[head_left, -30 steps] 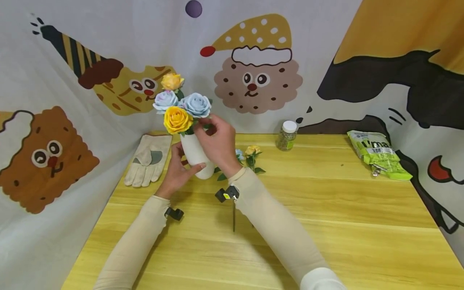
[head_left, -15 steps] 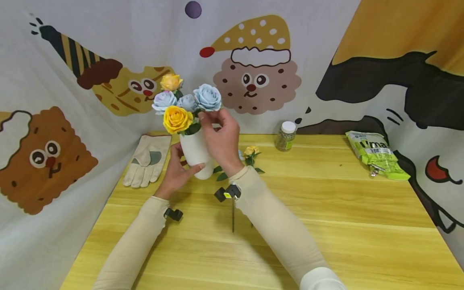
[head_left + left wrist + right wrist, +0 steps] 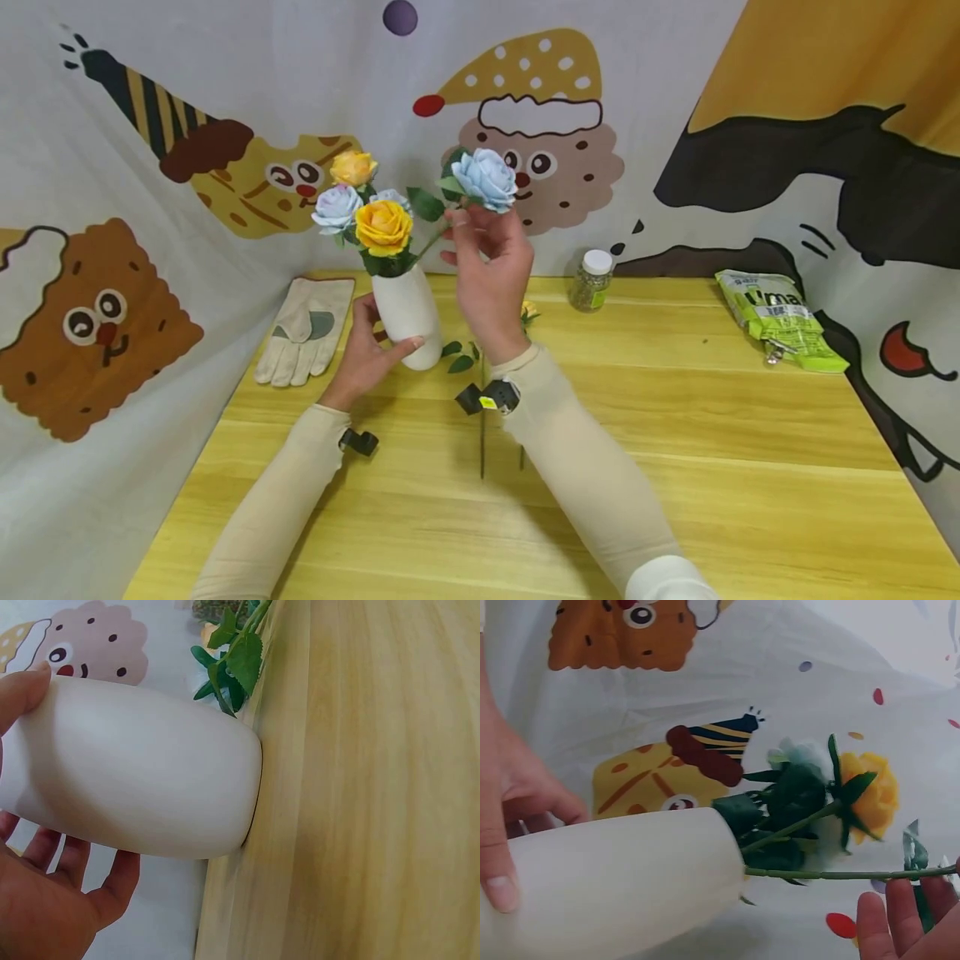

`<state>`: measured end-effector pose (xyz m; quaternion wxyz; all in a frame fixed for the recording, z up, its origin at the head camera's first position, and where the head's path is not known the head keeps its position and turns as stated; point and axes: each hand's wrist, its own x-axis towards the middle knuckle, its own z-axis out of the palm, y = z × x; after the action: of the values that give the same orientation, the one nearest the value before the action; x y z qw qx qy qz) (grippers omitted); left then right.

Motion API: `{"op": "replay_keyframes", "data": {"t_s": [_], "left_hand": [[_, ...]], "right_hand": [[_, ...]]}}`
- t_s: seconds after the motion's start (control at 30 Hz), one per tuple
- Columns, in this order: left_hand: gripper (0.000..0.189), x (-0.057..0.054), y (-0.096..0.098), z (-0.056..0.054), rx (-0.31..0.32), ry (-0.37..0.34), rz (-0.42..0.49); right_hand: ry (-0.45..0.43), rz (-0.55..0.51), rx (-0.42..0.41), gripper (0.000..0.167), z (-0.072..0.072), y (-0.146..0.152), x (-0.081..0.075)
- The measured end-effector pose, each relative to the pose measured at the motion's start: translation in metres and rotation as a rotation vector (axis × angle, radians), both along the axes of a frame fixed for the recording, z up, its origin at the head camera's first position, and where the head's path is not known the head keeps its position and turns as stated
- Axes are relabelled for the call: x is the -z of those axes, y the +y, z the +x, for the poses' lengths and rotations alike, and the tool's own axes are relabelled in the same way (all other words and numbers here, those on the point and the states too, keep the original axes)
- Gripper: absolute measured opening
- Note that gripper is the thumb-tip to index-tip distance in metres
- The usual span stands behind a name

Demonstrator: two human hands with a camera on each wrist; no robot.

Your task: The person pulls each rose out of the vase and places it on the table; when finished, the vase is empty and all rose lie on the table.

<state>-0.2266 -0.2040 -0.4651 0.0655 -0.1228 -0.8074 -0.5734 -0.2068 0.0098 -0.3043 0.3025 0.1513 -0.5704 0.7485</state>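
Note:
My left hand [image 3: 366, 350] holds the lower part of a white vase [image 3: 407, 312], thumb on one side and fingers on the other. In the left wrist view the base of the vase [image 3: 165, 772] meets the tabletop. Yellow roses [image 3: 384, 227] and pale blue roses [image 3: 337, 208] crowd the vase's mouth. To their right, my right hand [image 3: 497, 275] pinches the stem of a blue rose [image 3: 486, 179] just below its bloom. That stem [image 3: 817, 875] runs out of the vase mouth in the right wrist view; its lower end is hidden inside.
More roses with leaves [image 3: 461, 363] lie on the wooden table [image 3: 675, 467], partly behind my right arm. A work glove [image 3: 303, 333] lies left of the vase. Farther right are a white-lidded jar [image 3: 591, 283] and a green snack bag [image 3: 783, 321]. A printed cloth [image 3: 375, 75] hangs behind.
My right hand has moved right and upward, drawing the blue rose away from the bunch with more stem showing. The front yellow rose has shifted slightly right and up. My left hand stays on the vase.

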Motion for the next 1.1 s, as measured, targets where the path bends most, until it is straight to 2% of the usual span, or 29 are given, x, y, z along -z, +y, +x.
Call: {"op": "replay_keyframes", "data": {"t_s": [0.13,0.37,0.7,0.83,0.93,1.1], "left_hand": [[0.093,-0.001,0.0,0.0,0.001,-0.004,0.005],[0.094,-0.001,0.002,0.0,-0.001,-0.009,0.012],[0.095,0.002,0.0,0.0,-0.008,-0.009,0.007],[0.096,0.001,0.0,0.001,-0.008,-0.015,0.01],[0.095,0.001,0.0,0.001,-0.009,-0.016,0.012],[0.094,0.0,0.0,0.002,-0.007,-0.016,0.007]], "right_hand": [[0.033,-0.057,0.01,0.019,0.002,0.01,-0.003],[0.068,-0.238,-0.017,0.014,0.005,0.031,-0.003],[0.097,-0.533,0.065,0.009,0.006,0.055,0.013],[0.067,-0.673,0.068,0.009,0.006,0.071,0.02],[0.021,-0.704,0.058,0.008,0.007,0.083,0.026],[-0.058,-0.609,0.055,0.007,0.008,0.101,0.047]]}}
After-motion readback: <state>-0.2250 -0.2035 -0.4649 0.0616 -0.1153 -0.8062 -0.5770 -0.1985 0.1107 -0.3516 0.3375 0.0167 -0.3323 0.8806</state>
